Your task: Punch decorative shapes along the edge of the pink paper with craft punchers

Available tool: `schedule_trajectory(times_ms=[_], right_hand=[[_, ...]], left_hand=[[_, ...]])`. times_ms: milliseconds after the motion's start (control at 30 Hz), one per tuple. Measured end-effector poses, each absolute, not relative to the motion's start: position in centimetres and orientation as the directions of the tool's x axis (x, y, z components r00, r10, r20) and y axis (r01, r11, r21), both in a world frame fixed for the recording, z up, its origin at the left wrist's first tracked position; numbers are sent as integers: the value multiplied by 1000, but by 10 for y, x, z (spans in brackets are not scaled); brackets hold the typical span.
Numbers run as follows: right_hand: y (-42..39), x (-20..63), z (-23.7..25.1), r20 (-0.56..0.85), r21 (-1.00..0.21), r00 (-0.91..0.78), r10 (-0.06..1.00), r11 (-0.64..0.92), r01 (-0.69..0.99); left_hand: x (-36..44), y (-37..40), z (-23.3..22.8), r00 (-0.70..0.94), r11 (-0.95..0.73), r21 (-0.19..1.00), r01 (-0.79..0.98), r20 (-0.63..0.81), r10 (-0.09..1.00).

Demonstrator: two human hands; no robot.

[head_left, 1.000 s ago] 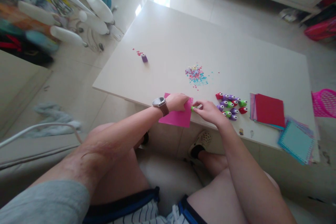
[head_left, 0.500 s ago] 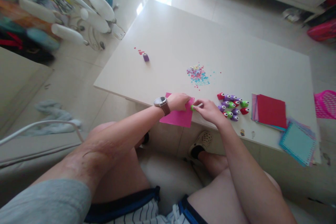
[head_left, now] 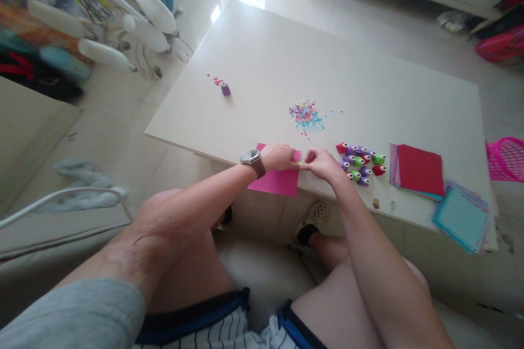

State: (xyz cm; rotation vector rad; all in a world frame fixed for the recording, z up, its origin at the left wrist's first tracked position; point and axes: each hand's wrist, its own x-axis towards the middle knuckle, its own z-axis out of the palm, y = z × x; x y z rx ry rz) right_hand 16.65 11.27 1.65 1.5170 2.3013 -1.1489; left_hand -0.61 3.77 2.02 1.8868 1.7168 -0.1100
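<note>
The left hand [head_left: 279, 156] lies flat on a pink paper sheet [head_left: 275, 180], pinning it at the near edge of the white table [head_left: 368, 76], with part of the sheet hanging over that edge. The right hand [head_left: 323, 164] meets it at the sheet's right border, fingers pinched shut on a small green punch [head_left: 300, 162] (only a sliver of green shows between the two hands, so how deep the paper sits in it cannot be told). Judging by what lies around, the punching is well under way but far from finished: a scatter of tiny coloured confetti [head_left: 306, 115] rests in the middle of the table, well apart from the hands, while the pink sheet looks nearly whole. Just to the right of the right hand sits a cluster of small punches [head_left: 360, 163] in red, purple and green, and beyond them a stack of paper with a red sheet on top [head_left: 420, 170] and a blue-topped stack [head_left: 462, 219] near the corner, both seemingly uncut. A lone purple punch [head_left: 225, 89] stands far off toward the left side, with a few pink bits [head_left: 215, 81] beside it.
</note>
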Motion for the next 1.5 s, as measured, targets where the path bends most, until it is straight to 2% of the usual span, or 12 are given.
schedule_trajectory(times_ms=[200, 467, 633, 767, 967, 1067, 1167, 1267, 1500], right_hand=[[115, 158, 24, -581, -409, -402, 708, 173, 896], [117, 154, 19, -638, -397, -364, 679, 115, 911], [114, 151, 24, -602, -350, -397, 693, 218, 911], [111, 157, 33, -537, -362, -477, 696, 320, 876], [111, 173, 41, -384, -422, -548, 743, 387, 820], [108, 176, 37, -327, -420, -632, 702, 491, 763], [104, 176, 30, -353, -390, -672, 651, 550, 739], [102, 175, 27, -379, -344, -666, 643, 570, 746], [112, 185, 40, -375, -196, -552, 745, 518, 833]], left_hand=[[-5, 40, 18, 136, 44, 374, 926, -441, 887], [-2, 41, 23, 116, 78, 373, 924, -469, 876], [-4, 46, 24, 98, 94, 356, 930, -485, 869], [-9, 49, 22, 159, 36, 339, 940, -530, 833], [-11, 41, 13, 184, -38, 313, 949, -450, 874], [-11, 39, 13, 189, -43, 326, 945, -434, 881], [-11, 39, 14, 198, -46, 339, 940, -431, 880], [-11, 39, 14, 204, -52, 340, 939, -429, 880], [-11, 36, 11, 193, -53, 337, 940, -397, 897]])
